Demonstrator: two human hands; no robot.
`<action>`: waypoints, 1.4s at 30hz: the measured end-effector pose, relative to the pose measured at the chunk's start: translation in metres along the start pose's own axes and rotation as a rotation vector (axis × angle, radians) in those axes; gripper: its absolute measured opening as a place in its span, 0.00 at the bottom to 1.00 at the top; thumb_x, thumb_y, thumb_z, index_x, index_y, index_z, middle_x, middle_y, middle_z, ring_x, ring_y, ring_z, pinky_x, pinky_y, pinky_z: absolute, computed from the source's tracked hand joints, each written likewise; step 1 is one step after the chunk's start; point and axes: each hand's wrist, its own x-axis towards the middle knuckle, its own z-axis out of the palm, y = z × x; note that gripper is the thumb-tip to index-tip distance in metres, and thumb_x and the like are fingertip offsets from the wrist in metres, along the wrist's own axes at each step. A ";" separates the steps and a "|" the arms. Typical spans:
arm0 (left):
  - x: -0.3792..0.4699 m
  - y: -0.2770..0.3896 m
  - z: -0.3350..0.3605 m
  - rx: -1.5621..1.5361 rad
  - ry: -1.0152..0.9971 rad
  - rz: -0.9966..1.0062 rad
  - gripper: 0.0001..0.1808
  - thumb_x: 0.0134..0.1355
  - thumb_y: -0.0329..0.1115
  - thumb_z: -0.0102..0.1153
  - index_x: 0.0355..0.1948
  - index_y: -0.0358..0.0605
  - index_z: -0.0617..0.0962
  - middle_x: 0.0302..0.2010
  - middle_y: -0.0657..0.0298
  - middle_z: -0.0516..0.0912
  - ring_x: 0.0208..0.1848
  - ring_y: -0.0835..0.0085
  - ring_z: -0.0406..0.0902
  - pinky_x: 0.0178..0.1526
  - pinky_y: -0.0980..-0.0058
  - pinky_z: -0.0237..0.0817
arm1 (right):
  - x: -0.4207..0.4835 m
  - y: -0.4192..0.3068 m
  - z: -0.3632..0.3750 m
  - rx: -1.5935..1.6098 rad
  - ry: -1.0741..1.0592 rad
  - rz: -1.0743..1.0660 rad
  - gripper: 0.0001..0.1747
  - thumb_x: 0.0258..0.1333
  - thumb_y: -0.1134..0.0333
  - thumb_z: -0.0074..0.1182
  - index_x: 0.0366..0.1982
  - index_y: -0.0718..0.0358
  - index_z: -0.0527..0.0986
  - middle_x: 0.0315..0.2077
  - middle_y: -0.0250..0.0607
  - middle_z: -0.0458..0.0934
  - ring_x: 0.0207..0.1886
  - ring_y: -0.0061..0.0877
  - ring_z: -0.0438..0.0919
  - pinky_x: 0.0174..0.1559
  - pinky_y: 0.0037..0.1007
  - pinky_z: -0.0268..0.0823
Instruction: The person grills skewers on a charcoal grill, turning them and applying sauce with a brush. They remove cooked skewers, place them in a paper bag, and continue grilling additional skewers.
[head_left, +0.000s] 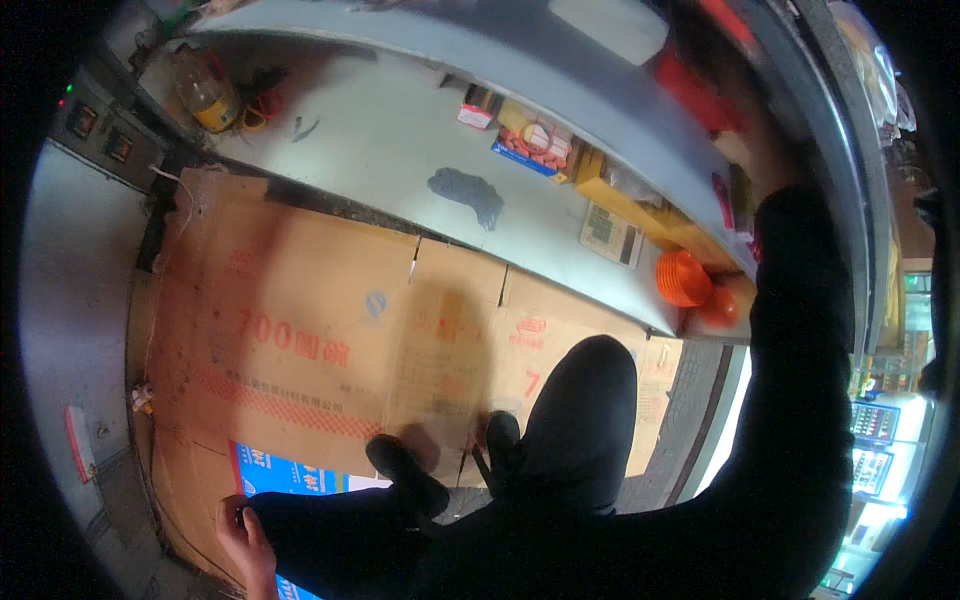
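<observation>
My left hand (247, 536) rests at the knee of my dark trouser leg (330, 525), loosely curled, thumb apart from the fingers and nothing held. Stretched up along the right side is my right arm in a black sleeve (799, 300). At its end my right hand (772, 154) is a blur over the upper grey shelf (480, 64). A red object (694, 94) lies right by it, blurred too; whether I grip it cannot be made out. A whitish flat thing (615, 26) sits farther along that shelf.
The lower white shelf (360, 150) bears small boxes (532, 146), a printed card (611, 232), stacked orange bowls (681, 277) and, far left, a plastic bottle (206, 94). Flattened cardboard (300, 285) covers the floor. A metal panel (82, 300) bounds the left; lit goods (874, 442) show at right.
</observation>
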 end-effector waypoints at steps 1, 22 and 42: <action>-0.002 0.000 -0.001 0.029 0.006 0.018 0.05 0.57 0.23 0.46 0.33 0.33 0.73 0.29 0.55 0.72 0.32 0.68 0.69 0.38 0.73 0.62 | 0.002 0.001 0.002 0.008 0.000 -0.009 0.23 0.63 0.60 0.50 0.56 0.62 0.69 0.52 0.44 0.75 0.55 0.31 0.73 0.57 0.34 0.63; 0.030 0.017 0.010 0.235 -0.093 0.057 0.07 0.57 0.31 0.54 0.29 0.35 0.78 0.27 0.49 0.81 0.31 0.53 0.79 0.36 0.63 0.68 | -0.222 0.049 0.016 0.464 -0.240 0.359 0.21 0.64 0.59 0.48 0.52 0.64 0.70 0.49 0.43 0.77 0.52 0.30 0.74 0.54 0.34 0.67; -0.085 0.731 0.008 -0.559 -0.676 0.581 0.30 0.52 0.37 0.67 0.53 0.37 0.69 0.47 0.57 0.73 0.47 0.69 0.70 0.46 0.70 0.65 | -0.207 -0.119 -0.415 1.336 -0.222 0.223 0.08 0.60 0.73 0.48 0.40 0.69 0.74 0.39 0.48 0.78 0.45 0.35 0.76 0.49 0.35 0.68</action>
